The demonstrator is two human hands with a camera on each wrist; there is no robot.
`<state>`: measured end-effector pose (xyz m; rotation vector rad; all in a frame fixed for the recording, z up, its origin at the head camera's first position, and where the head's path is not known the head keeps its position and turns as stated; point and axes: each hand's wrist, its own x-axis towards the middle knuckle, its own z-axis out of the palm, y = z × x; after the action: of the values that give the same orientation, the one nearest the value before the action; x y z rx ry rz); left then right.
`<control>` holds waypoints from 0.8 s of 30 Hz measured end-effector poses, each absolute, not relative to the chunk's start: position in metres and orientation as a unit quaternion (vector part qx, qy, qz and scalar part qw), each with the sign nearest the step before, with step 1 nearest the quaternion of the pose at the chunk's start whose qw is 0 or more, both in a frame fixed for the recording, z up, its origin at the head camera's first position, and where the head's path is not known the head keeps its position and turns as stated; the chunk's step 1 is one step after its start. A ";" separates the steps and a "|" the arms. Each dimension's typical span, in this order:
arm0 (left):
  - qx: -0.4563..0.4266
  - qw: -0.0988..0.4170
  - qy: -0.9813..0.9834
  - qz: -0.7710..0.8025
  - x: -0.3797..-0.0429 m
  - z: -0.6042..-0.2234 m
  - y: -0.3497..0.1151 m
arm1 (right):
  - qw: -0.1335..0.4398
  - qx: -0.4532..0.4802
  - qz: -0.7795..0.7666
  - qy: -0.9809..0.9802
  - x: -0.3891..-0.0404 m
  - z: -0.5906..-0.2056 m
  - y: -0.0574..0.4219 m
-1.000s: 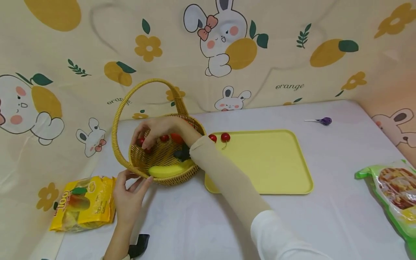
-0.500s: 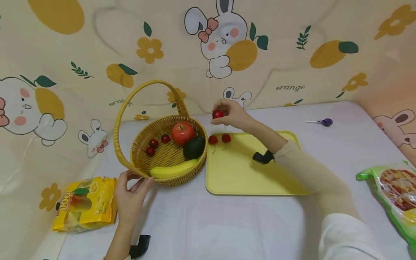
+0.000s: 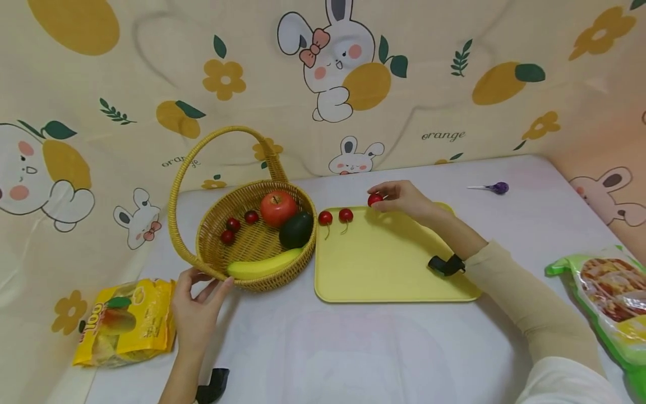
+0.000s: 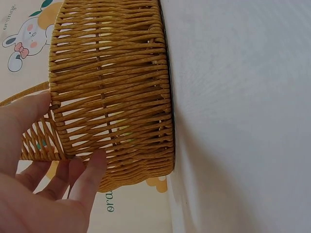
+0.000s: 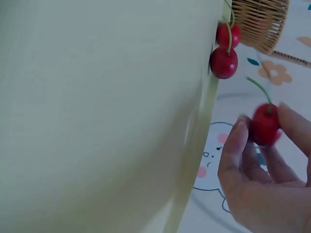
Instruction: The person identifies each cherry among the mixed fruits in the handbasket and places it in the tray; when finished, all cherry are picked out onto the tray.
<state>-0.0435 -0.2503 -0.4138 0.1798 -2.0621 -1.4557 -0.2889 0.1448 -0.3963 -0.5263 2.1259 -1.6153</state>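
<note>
Between thumb and fingertips, my right hand (image 3: 407,202) pinches a red cherry (image 5: 266,125) above the back edge of the yellow tray (image 3: 373,280). The cherry's green stem shows in the right wrist view. Two more cherries, one of them this cherry (image 3: 345,215), lie at the tray's back left. My left hand (image 3: 198,306) grips the near left rim of the wicker basket (image 4: 109,92), beside the handle's base. Inside the basket lie a red apple (image 3: 278,209), an avocado (image 3: 296,230), a banana (image 3: 264,265) and three cherries, such as this cherry (image 3: 251,216).
A yellow mango-printed packet (image 3: 126,322) lies left of the left hand. Beyond the tray to the right is a purple lollipop (image 3: 499,188). A green food bag (image 3: 605,297) lies at the right edge. Printed cloth (image 3: 439,112) rises behind the table.
My right hand left the basket with a cherry and moved right, over the tray's back edge. The left hand has kept its place on the basket rim.
</note>
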 end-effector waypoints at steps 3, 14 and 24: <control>0.072 0.300 -0.778 -0.548 -0.044 -0.414 -0.251 | 0.206 -0.215 -0.550 0.781 -0.287 -0.399 0.143; 0.064 0.302 -0.774 -0.553 -0.043 -0.412 -0.250 | 0.189 -0.269 -0.485 0.810 -0.292 -0.408 0.132; 0.073 0.301 -0.784 -0.538 -0.041 -0.403 -0.243 | 0.155 -0.312 -0.415 0.840 -0.296 -0.415 0.134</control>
<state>-0.0409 -0.2430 -0.4030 0.1925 -2.0808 -1.4275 -0.2964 0.1339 -0.4153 -0.8938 2.4080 -1.1905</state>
